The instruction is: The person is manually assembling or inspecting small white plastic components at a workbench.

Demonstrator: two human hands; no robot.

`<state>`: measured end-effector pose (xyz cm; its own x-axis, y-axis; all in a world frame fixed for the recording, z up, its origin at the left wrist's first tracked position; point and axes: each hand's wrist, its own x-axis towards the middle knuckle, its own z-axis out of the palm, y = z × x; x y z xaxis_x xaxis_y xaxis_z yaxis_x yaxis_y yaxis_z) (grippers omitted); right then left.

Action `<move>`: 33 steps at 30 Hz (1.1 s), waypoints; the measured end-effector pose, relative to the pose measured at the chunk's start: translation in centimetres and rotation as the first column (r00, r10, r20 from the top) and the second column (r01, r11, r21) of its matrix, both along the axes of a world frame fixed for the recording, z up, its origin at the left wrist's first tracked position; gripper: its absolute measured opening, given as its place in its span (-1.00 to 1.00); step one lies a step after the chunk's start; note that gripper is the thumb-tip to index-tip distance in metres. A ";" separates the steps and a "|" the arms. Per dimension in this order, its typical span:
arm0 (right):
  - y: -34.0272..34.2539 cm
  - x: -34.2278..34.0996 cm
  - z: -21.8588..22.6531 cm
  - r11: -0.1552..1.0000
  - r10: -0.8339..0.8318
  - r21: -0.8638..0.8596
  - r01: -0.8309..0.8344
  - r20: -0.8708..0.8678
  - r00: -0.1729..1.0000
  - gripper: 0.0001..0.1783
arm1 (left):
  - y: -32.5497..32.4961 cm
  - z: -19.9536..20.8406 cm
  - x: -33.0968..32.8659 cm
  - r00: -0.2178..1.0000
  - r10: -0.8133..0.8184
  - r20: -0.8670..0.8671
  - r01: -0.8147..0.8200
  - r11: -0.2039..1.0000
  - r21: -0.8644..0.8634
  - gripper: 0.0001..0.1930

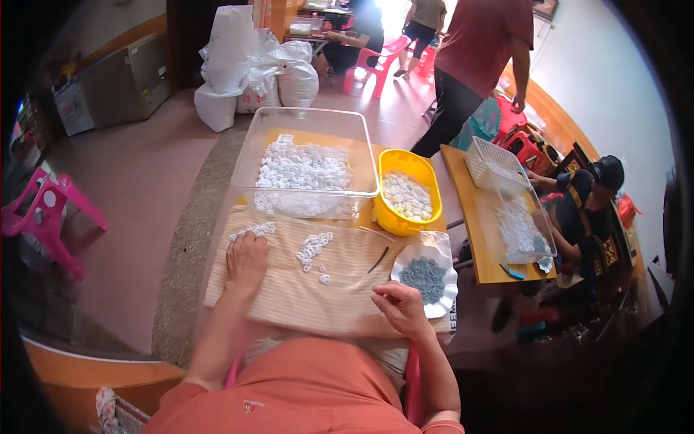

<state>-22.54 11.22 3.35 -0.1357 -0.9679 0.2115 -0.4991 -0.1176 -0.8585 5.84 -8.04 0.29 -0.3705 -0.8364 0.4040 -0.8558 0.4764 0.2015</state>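
Note:
My left hand [248, 259] lies palm down on the striped beige cloth [289, 293], fingers stretched forward against a small row of white ring-like plastic pieces [262, 228]. A loose cluster of the same white pieces [314, 248] is spread on the cloth to its right. My right hand [402, 307] hovers at the cloth's right side, thumb and fingertips pinched together; whatever they hold is too small to make out. Beside it, a white scalloped plate [450, 289] carries a heap of small grey pieces [423, 280]. A thin black strip [378, 260] rests on the cloth, left of the plate.
Beyond the cloth stand a clear plastic bin [311, 113] of white pieces and a yellow basin [397, 226] of similar ones. At right, a person [578, 202] sits by another table [470, 239]. Someone in a red shirt [481, 43] stands behind. White sacks [278, 79] are piled far left.

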 end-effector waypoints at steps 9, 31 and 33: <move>0.5 0.0 0.3 1.000 -0.020 0.012 0.020 -0.024 1.000 -0.83 | -0.5 0.2 0.0 1.000 0.006 0.020 -0.005 0.999 -0.050 -0.89; 1.8 -1.8 -0.5 0.993 -0.116 -0.026 0.116 0.003 0.993 -0.87 | 2.2 0.6 -2.5 0.584 0.076 -0.808 0.316 0.896 0.312 -0.84; 2.2 -2.3 -0.5 0.994 -0.110 -0.019 0.110 -0.001 0.994 -0.87 | 2.2 0.6 -2.7 0.517 0.140 -0.844 0.370 0.853 0.368 -0.82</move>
<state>-24.81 13.46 2.83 -0.2404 -0.9430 0.2302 -0.5118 -0.0784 -0.8555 3.16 -5.81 0.85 -0.1895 -0.9685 0.1619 -0.1106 0.1848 0.9765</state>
